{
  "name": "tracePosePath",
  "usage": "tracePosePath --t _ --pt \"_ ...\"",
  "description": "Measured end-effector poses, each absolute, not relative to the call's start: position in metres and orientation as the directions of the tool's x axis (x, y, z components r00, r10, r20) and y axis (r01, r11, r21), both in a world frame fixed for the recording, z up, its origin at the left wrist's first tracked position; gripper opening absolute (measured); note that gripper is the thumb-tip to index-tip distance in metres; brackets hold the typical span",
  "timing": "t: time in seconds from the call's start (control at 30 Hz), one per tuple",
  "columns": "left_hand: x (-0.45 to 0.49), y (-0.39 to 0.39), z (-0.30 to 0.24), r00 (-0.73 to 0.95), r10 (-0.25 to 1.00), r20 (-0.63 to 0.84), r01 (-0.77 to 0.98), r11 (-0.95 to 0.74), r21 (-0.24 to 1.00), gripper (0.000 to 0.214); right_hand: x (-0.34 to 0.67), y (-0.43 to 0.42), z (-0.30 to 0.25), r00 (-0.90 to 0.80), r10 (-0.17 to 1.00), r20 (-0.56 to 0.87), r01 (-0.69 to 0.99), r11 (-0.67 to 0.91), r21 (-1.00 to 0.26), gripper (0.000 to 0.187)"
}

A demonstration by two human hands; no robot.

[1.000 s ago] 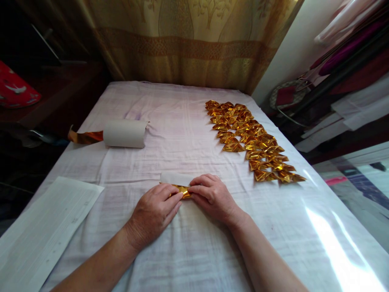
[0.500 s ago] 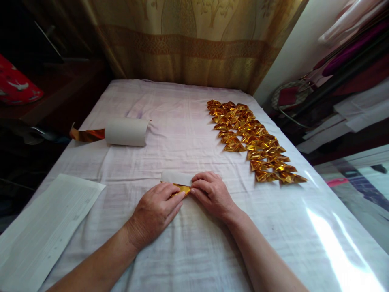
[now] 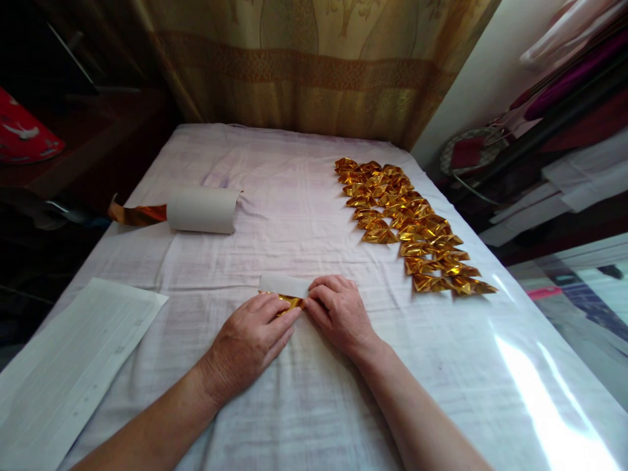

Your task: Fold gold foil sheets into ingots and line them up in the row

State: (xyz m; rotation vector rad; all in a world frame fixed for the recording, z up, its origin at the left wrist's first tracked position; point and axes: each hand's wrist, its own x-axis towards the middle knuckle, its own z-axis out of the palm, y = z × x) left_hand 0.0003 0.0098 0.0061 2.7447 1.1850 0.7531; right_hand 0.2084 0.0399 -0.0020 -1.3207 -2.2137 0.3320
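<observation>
Gold-and-white paper (image 3: pixel 283 285), left hand (image 3: pixel 252 330) curled over its folded edge, gripping, right hand (image 3: pixel 340 315) pinching its end.

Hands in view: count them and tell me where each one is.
2. The left hand is on the near left part of the folded foil paper; the right hand is at its right end. No hand looks hidden.

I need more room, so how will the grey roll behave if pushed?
The grey roll may roll, given its rounded side, though the foil strip at its left end could drag. Its edge looks papery, so probably light and easily dented.
</observation>
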Motion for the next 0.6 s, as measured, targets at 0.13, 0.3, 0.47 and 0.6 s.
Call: tracePosePath --t 0.13,0.3,0.47,0.6 --pt "-0.001 0.01 0.006 0.583 0.697 0.418 0.662 -0.706 0.253 0.027 0.209 0.04 -0.003 -0.368 0.87 0.329 0.728 0.49 -0.48 0.017" --pt "-0.004 0.01 0.007 0.59 0.69 0.419 0.651 -0.714 0.259 0.027 0.214 0.041 -0.002 -0.45 0.832 0.325 0.634 0.554 -0.54 0.014" --pt "-0.005 0.011 0.007 0.575 0.7 0.424 0.653 -0.705 0.278 0.022 0.22 0.042 -0.001 -0.508 0.803 0.311 0.592 0.588 -0.552 0.017" --pt "-0.005 0.013 0.01 0.593 0.683 0.427 0.625 -0.725 0.29 0.025 0.222 0.041 0.002 -0.554 0.791 0.26 0.59 0.592 -0.549 0.018"
